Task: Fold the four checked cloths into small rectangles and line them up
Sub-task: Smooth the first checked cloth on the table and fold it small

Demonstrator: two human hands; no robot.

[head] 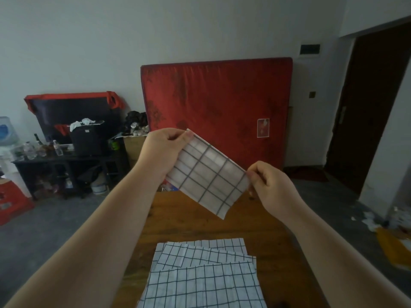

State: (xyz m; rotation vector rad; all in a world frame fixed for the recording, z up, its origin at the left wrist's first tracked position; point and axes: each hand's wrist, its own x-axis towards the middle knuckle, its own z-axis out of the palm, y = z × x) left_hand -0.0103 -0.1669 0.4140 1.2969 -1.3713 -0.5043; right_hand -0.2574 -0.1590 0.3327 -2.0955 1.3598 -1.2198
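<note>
A white cloth with dark checks (pixel 208 174), folded to a small rectangle, hangs in the air above the far end of the wooden table (pixel 175 221). My left hand (pixel 163 150) pinches its upper left corner. My right hand (pixel 270 185) pinches its right corner, so the cloth slopes down to the right. Three more checked cloths (pixel 204 276) lie unfolded and overlapping in a loose pile on the near part of the table, each turned at a slightly different angle.
A red mattress (pixel 218 103) leans on the wall beyond the table. At the left stands a dark low table (pixel 66 161) crowded with bottles and a black bag. A red crate (pixel 11 198) sits on the floor at far left, a dark doorway (pixel 369 107) at right.
</note>
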